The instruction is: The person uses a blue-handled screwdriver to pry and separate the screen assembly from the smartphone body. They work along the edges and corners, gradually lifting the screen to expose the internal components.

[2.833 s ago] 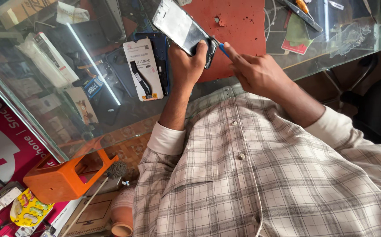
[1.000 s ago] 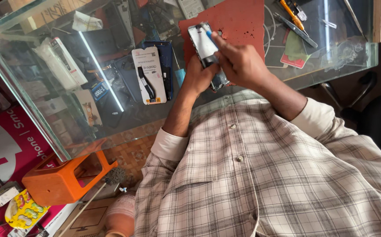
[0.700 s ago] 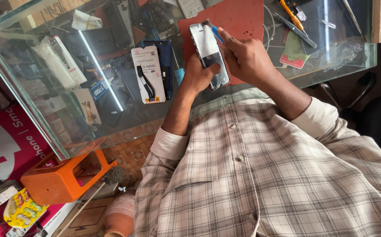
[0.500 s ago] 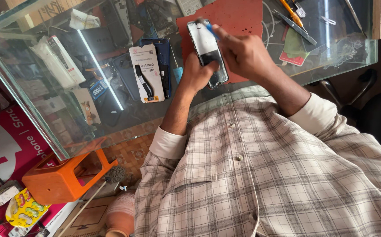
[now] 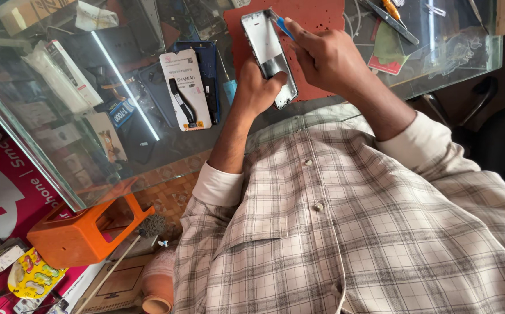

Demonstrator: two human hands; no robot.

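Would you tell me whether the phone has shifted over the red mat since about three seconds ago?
Yes. The phone, held in the left hand, has moved from the red mat's far left corner toward the person, over the mat itself.

Single head-worn view, looking steeply down over the wearer's checked shirt onto the glass worktop. The camera sits close above the chest; beyond the shirt the worktop fills the upper frame, and to the shirt's left the floor shows beside the worktop edge.

Bright daylight, tube glare on glass counter
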